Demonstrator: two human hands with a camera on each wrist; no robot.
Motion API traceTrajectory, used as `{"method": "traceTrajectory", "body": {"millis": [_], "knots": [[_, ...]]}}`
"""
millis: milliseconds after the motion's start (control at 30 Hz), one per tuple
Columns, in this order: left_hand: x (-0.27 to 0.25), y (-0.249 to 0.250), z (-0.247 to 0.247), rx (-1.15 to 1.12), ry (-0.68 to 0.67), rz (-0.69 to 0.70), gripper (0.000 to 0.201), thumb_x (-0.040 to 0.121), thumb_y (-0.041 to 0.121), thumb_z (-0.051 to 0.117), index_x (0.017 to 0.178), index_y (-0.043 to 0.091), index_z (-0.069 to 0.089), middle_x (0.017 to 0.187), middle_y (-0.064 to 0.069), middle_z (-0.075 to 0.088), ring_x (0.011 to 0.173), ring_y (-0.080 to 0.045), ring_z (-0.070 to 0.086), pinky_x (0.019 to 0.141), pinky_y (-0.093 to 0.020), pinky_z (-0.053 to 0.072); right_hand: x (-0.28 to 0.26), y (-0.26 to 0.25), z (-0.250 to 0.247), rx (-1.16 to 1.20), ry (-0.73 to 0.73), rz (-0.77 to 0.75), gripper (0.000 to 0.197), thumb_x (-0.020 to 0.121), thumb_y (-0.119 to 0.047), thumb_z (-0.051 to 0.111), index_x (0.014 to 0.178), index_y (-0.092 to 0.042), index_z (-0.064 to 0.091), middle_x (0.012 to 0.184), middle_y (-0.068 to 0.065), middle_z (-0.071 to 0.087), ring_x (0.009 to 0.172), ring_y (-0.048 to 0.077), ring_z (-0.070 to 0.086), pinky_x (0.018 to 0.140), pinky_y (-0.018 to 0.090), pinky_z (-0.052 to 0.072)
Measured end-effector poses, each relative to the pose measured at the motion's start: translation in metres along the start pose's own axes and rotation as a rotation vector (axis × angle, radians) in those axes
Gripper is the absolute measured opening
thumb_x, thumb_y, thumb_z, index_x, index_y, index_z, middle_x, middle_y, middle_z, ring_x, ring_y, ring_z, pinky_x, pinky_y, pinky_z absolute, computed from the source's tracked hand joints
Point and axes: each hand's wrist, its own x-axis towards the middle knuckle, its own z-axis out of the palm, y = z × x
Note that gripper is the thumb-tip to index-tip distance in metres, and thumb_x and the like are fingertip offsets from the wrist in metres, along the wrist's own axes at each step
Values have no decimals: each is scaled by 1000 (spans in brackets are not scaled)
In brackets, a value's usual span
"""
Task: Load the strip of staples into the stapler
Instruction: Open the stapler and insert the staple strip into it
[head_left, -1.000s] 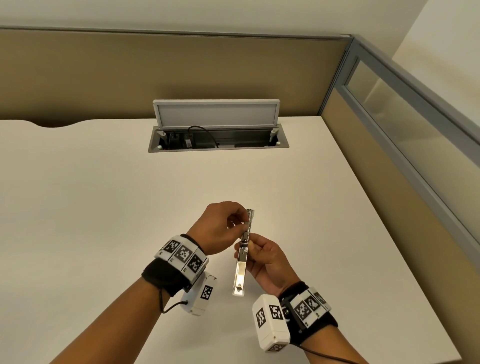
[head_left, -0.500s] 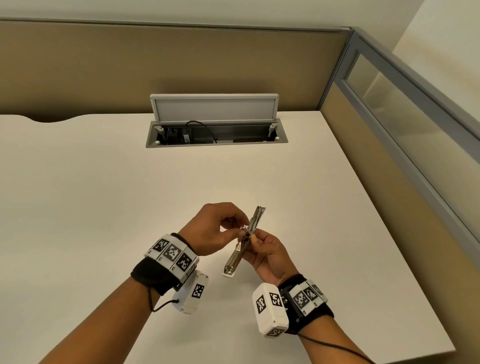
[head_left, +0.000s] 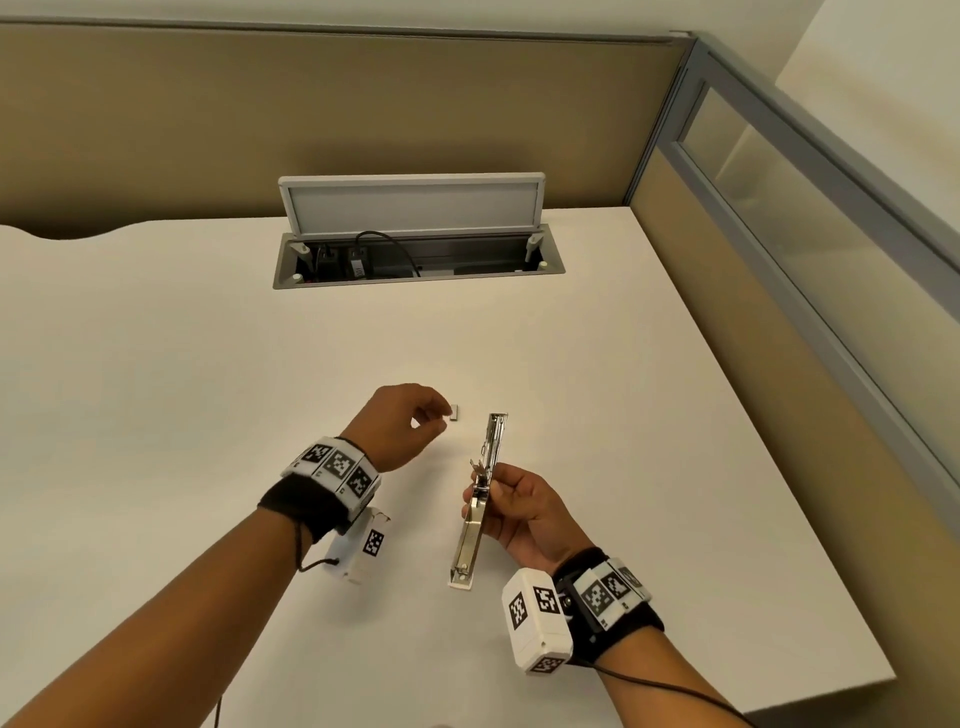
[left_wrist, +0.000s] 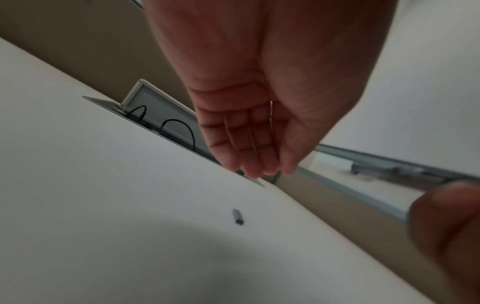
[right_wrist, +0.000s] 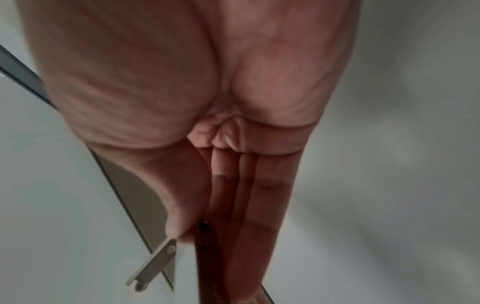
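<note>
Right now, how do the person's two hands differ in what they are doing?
The right hand grips the opened stapler and holds it up above the desk; the left hand holds nothing. The right hand's fingers are curled round the stapler's middle; the left hand's are loosely bent, its fingertips just beside the small staple strip, which lies on the desk. Both hands hang above the desk, and each wrist wears a band with a camera.

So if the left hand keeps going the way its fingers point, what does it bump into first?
Probably the little strip of staples lying on the desk, just past the left hand. It holds nothing now, though height above the desk is unclear.
</note>
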Motion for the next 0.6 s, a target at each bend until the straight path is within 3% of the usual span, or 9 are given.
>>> {"method": "traceTrajectory", "body": {"millis": [100,300,467,600], "knots": [[20,-11,9,161,-29,-82,23,84,22,63,106,17,63,104,-3,65,90,-17,60,86,-37,51,-2,-1,-1,2,-4,7,64,52,-27,91,99,3,58,76,12,74,67,22,71,63,30,59],[50,-14,27,377,-149,-148,40,85,30,61,123,18,55,125,-5,54,116,-26,52,95,-40,45,-2,-1,-4,-22,2,29,65,57,-28,89,103,4,55,77,9,74,68,20,71,64,29,59],[64,-14,38,473,-229,-115,20,83,25,63,94,8,66,109,-12,57,102,-33,56,81,-40,48,-1,-3,-5,-42,-5,33,60,59,-28,87,101,3,57,78,9,74,68,21,71,64,29,59],[63,-16,39,449,-226,-115,21,83,20,64,98,7,69,105,-14,63,99,-34,60,80,-38,49,-1,-2,-7,-55,7,27,56,59,-28,87,100,0,62,78,8,74,68,21,71,65,28,59]]}}
